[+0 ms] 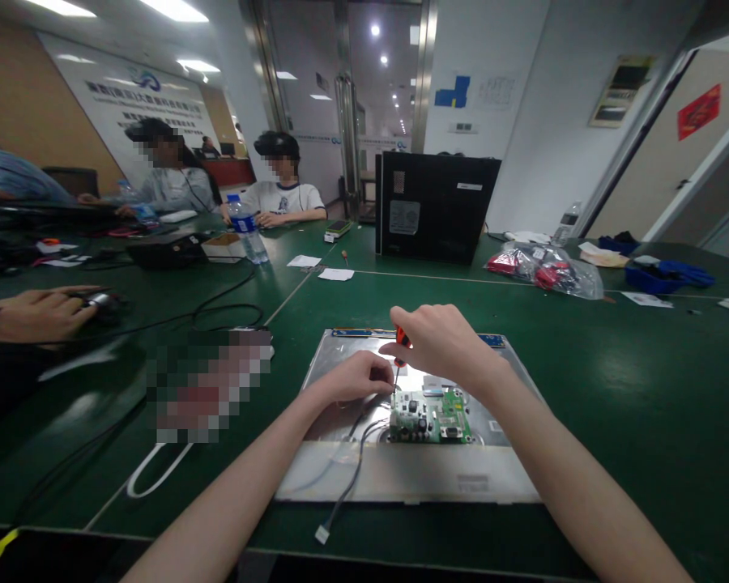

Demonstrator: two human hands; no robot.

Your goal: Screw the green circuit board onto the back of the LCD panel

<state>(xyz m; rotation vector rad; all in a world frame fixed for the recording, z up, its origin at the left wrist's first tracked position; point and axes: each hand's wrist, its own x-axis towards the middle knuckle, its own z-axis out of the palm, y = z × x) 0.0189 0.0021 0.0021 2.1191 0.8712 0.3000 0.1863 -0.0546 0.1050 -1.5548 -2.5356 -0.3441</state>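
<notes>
My right hand (pixel 434 336) is wrapped round the red and black handle of a screwdriver (pixel 402 344). The screwdriver stands nearly upright, its thin shaft reaching down to the upper left corner of a green circuit board (pixel 431 413). Close to the shaft's tip, my left hand (pixel 361 379) has its fingers curled together; whatever they pinch is hidden. The board sits on the metal back of a flat display panel (pixel 492 474), which lies on the table. From the board's left side a dark cable (pixel 360 461) runs toward me, ending in a white connector (pixel 321 534) past the panel's near edge.
A black computer case (pixel 437 206) stands behind the panel on the green table (pixel 637 389). Plastic-bagged items (pixel 547 267) and a blue tray (pixel 653 277) lie at right. Left are a water bottle (pixel 247 231), cables, a blurred-out item and another person's hand (pixel 42 316). Two people sit beyond.
</notes>
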